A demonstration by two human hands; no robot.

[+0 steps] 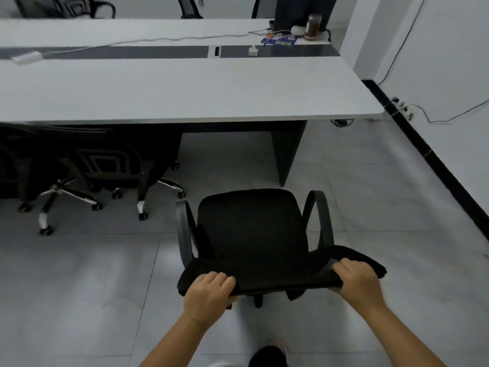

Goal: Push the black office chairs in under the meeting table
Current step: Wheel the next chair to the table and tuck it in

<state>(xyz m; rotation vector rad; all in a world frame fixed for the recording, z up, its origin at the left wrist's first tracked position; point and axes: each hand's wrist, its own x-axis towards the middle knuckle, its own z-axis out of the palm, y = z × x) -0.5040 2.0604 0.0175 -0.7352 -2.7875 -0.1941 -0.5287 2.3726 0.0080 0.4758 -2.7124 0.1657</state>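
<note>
A black office chair [251, 229] with curved armrests stands on the tiled floor in front of me, its seat facing the white meeting table [185, 88]. My left hand [209, 292] grips the left end of the backrest's top edge. My right hand [357, 282] grips the right end of the same edge. The chair stands a short way from the table, in line with the open gap beside the dark table leg [288, 149]. Two other black chairs [105, 165] sit partly tucked under the table at the left.
More black chairs [66, 6] stand along the table's far side. A jar [312, 26], cables, a power strip [26, 57] and a dark box lie on the tabletop. A white wall with black skirting [436, 165] and loose cables runs along the right.
</note>
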